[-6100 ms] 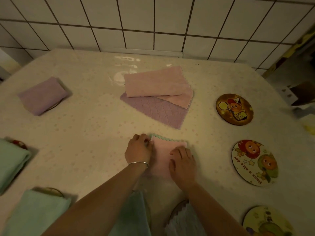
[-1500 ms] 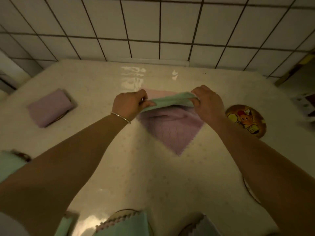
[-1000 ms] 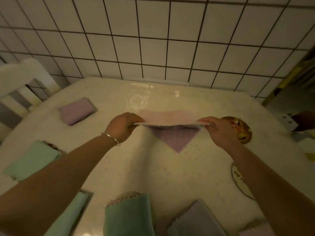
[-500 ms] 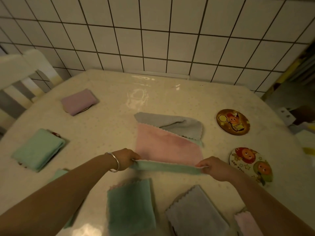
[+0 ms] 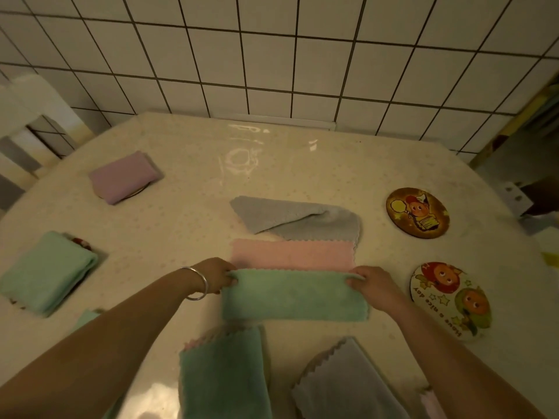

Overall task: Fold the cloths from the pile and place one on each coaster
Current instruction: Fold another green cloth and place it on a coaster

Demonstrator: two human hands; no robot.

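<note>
Two hands on one cloth (image 5: pixel 295 294), table centre, near side. Pink face up on the far half, green face folded over the near half. Left hand (image 5: pixel 216 278) pinches the left end of the folded edge; right hand (image 5: pixel 367 282) pinches the right end. Judged: first fold under way, at least one more needed before it is compact enough to place.

Pile: one grey cloth (image 5: pixel 298 219) left, rumpled, just beyond the pink edge, touching or nearly so.

Done, as far as shown: purple folded cloth (image 5: pixel 124 176) far left, coaster rim showing beneath; green folded cloth (image 5: pixel 45 272) left, a bit of coaster peeking out behind it. Near edge: green folded cloth (image 5: pixel 223 373) and grey folded cloth (image 5: pixel 344 382); whether coasters lie under these cannot be told. Scraps of further cloth at the near left and near right edges, too cut off to judge.

Left: two bare coasters on the right, the far one (image 5: pixel 417 213) and the near one (image 5: pixel 450 303), well apart from the pile. Count fits: cloth in hand plus grey one for these two.

Table (image 5: pixel 272 158) glossy, tiled wall behind.
</note>
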